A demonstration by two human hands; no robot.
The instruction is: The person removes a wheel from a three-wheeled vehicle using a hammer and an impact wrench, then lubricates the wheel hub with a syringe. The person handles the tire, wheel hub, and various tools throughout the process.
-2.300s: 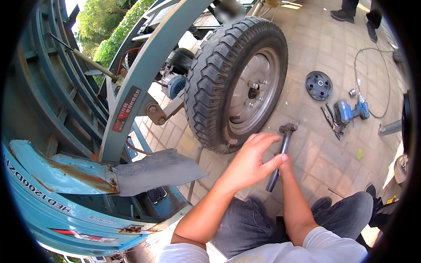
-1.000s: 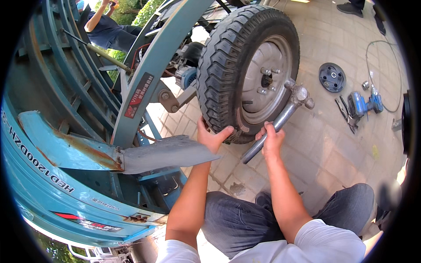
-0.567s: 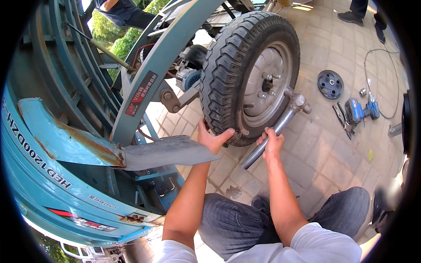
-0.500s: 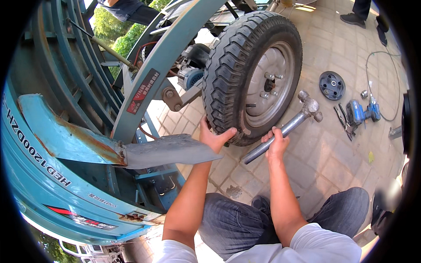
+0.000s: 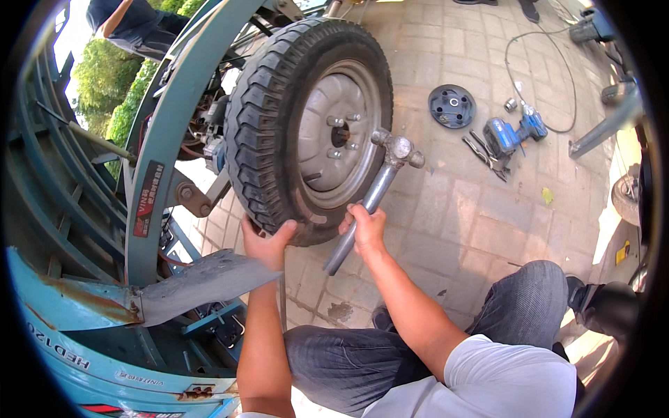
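The left grip, a bare hand (image 5: 270,240), was clear of the thick black rubber tyre (image 5: 261,125) some 2 seconds ago; now it cups the lower tread half open, thumb on the near side, fingertips hidden, which seems to steady the wheel; the right grip, the other bare hand (image 5: 366,226), is wrapped around the handle of the silver-grey metal hammer (image 5: 381,187); the hammer's head stands beside the lower edge of the grey pressed-steel wheel disc (image 5: 317,139), contact impossible to tell; 4 metal studs (image 5: 353,117) ring the dark hub (image 5: 339,134); farther off, on pale paving (image 5: 446,230), lie dark metal pliers (image 5: 497,167), a blue-and-black power tool (image 5: 500,137) and a round black cover (image 5: 446,104).
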